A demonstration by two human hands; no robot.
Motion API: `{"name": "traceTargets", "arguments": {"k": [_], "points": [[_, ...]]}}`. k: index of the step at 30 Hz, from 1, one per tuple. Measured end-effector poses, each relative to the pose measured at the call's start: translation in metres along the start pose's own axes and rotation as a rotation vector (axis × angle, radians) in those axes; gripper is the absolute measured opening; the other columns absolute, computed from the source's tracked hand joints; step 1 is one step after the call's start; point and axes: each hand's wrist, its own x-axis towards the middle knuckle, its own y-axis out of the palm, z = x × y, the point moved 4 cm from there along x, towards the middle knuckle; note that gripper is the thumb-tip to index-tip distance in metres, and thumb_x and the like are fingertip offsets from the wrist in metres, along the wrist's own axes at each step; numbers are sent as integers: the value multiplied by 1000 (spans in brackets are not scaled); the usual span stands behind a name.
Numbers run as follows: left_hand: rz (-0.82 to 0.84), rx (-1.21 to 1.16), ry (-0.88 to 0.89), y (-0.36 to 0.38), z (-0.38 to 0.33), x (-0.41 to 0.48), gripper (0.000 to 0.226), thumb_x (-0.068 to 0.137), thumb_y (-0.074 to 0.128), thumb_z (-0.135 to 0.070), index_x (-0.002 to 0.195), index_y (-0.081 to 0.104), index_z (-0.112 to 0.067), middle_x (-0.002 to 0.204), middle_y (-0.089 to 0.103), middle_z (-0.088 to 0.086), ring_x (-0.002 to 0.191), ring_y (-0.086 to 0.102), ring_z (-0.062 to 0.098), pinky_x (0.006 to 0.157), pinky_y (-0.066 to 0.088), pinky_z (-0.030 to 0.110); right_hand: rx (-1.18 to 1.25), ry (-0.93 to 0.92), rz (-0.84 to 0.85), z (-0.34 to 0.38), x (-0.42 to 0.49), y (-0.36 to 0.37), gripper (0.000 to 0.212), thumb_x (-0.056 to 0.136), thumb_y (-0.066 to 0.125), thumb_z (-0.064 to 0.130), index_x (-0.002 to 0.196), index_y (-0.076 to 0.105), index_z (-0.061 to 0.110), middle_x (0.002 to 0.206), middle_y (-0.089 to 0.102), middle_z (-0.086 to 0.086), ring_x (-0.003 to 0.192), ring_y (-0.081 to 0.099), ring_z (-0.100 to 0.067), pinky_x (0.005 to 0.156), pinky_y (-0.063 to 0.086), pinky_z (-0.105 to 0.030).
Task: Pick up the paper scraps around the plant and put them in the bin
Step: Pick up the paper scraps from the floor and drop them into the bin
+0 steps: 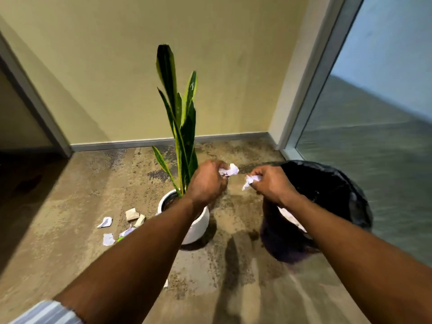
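A tall green plant stands in a white pot on the carpet. My left hand is raised in front of the plant and grips a crumpled white paper scrap. My right hand holds another crumpled white scrap just left of the bin, which is lined with a black bag and holds some paper. Several scraps lie on the floor left of the pot: a white one, a beige one, another white one. My left forearm hides part of the pot.
The yellow wall with a grey skirting board runs behind the plant. A glass panel with a pale frame stands at the right, close behind the bin. A dark doorway opens at the left. Open carpet lies in front.
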Motion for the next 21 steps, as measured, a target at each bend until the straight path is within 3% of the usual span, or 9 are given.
{"name": "traceTargets", "arguments": {"k": [6,11,13,15,18,21], "points": [[34,-26,72,33,-75,24,27,85,66,-19,111,71,-15,103,74,3,84,68,19,76,54,28,-88,147,-100,-43,-6,-71,9,81,65,11,75,70,13,70,69,-7,75,68,-24,62,44,-24],[152,-86,85,82,-116,28,9,83,66,-18,88,73,-14,78,73,2,66,67,19,54,50,28,-138,281,-144,-93,-19,-95,8,80,68,14,76,70,8,82,71,-15,84,66,-31,65,41,-27],[178,-58,90,100,-125,28,10,82,65,-17,87,73,-14,77,72,3,65,66,18,49,44,19,-147,314,-148,-111,-25,-98,10,79,70,18,76,70,8,83,72,-15,85,66,-31,66,43,-27],[202,-54,114,116,-132,28,16,81,64,-15,93,74,-12,85,74,5,70,67,18,54,45,11,-129,355,-142,-128,-31,-98,12,79,71,23,74,68,12,86,73,-14,88,67,-30,70,45,-26],[259,-36,118,135,-135,27,25,83,62,-16,106,72,-11,101,74,8,88,68,24,79,54,29,-100,409,-141,-147,-38,-96,21,80,66,32,68,60,15,86,72,-15,88,67,-31,74,48,-30],[285,-6,135,149,-133,28,27,85,59,-19,108,71,-11,106,74,10,98,67,28,87,52,35,-103,451,-130,-159,-40,-92,23,82,59,26,65,55,11,86,70,-18,88,66,-34,74,48,-32]]}}
